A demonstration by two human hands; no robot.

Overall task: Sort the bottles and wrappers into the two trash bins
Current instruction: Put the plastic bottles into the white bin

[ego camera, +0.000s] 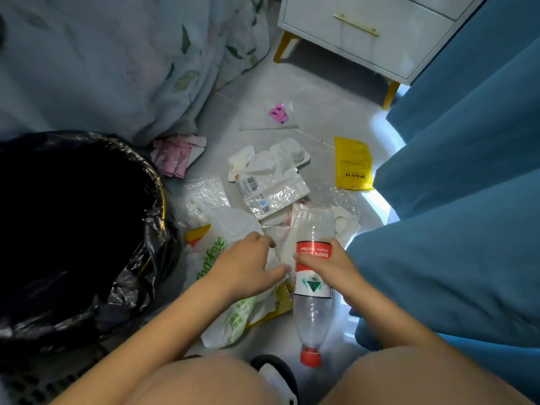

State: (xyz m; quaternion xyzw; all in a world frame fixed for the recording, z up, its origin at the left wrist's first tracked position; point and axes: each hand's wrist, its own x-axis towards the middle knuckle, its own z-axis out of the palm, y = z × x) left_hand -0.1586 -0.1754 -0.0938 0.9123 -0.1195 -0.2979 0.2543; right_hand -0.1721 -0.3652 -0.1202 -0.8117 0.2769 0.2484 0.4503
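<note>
Pick-up step: right hand [324,266] grip wrapped round the clear bottle [312,290] lying cap-toward-me at 6 o'clock, left hand [248,266] pinching white wrapper [280,255] beside it; next, probably lift each toward black-lined bin [87,229] at 9 o'clock.

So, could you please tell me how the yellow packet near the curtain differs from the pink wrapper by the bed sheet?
The yellow packet lies flat and smooth, while the pink wrapper is crumpled and folded. The yellow packet lies by the blue curtain, on the right; the pink wrapper sits on the left, between the bed sheet and the black-lined bin. Both lie on the floor, untouched by either hand.
</note>
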